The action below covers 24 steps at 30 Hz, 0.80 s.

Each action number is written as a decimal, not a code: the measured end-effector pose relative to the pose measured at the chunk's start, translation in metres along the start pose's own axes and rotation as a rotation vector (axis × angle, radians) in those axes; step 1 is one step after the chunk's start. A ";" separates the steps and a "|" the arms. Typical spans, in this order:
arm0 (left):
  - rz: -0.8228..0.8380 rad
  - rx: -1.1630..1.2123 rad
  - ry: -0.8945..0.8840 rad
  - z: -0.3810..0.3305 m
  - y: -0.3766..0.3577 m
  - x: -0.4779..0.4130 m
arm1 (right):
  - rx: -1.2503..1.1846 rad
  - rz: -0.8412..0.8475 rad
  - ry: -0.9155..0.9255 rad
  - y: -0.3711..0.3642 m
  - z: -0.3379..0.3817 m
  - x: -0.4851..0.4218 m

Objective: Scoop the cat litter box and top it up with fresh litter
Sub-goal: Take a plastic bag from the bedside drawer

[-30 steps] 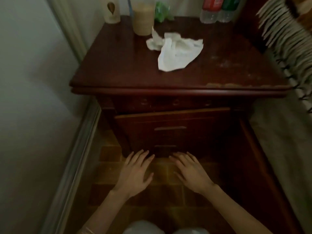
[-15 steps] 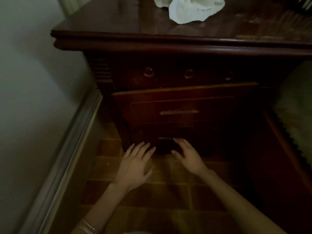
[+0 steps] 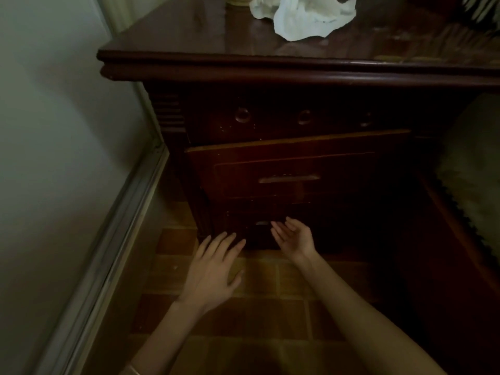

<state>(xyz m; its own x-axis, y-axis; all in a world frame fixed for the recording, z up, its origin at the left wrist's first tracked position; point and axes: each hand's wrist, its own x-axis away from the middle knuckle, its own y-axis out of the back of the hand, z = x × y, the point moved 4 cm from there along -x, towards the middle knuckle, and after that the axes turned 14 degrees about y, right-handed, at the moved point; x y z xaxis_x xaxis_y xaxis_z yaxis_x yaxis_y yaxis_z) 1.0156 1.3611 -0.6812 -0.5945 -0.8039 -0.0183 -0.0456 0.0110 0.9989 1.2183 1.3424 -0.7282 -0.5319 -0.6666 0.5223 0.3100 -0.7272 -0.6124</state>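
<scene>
My right hand (image 3: 295,235) has turned palm-up and reached the bottom drawer's handle (image 3: 262,223), grip spread, holding nothing; my left hand (image 3: 213,269) hovers spread over the floor (image 3: 270,320). No litter box in sight; I'd guess I'm fetching supplies.

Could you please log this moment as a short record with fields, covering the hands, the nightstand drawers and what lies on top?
setting: dark wooden nightstand beside a wall, tiled floor
left hand: open, fingers spread, low by the nightstand's base
right hand: open, palm turned up, fingertips at the bottom drawer handle
middle drawer: front stands out a little
on top: crumpled white tissue
litter box: not in view
</scene>
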 end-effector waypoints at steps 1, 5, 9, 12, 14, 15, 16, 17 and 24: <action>0.004 0.004 -0.002 0.000 0.000 0.002 | -0.024 -0.008 -0.006 -0.001 -0.001 0.001; -0.013 0.009 -0.022 0.000 0.005 0.009 | -0.067 -0.041 -0.007 -0.009 0.002 0.010; -0.029 0.013 -0.016 0.003 0.009 0.013 | -0.069 -0.032 -0.013 -0.004 -0.001 0.012; -0.025 0.017 -0.017 0.002 0.011 0.017 | -0.064 -0.028 -0.027 0.004 -0.004 0.020; -0.028 0.023 -0.024 0.001 0.011 0.020 | -0.048 -0.035 -0.029 0.011 -0.006 0.028; -0.030 0.022 -0.024 0.000 0.012 0.022 | -0.038 -0.039 -0.031 0.015 -0.007 0.031; -0.033 0.020 -0.023 -0.001 0.012 0.024 | -0.026 -0.038 -0.037 0.020 -0.009 0.035; -0.036 0.018 -0.023 -0.002 0.012 0.026 | -0.012 -0.035 -0.042 0.023 -0.010 0.039; -0.020 0.026 -0.025 -0.008 0.011 0.036 | 0.031 -0.014 -0.073 0.041 -0.013 0.062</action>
<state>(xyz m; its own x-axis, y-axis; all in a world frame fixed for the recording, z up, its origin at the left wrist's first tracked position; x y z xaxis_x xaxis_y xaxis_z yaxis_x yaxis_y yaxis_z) 1.0005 1.3274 -0.6701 -0.6135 -0.7887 -0.0395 -0.0784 0.0110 0.9969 1.1873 1.2729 -0.7290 -0.4781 -0.6657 0.5729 0.3282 -0.7404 -0.5865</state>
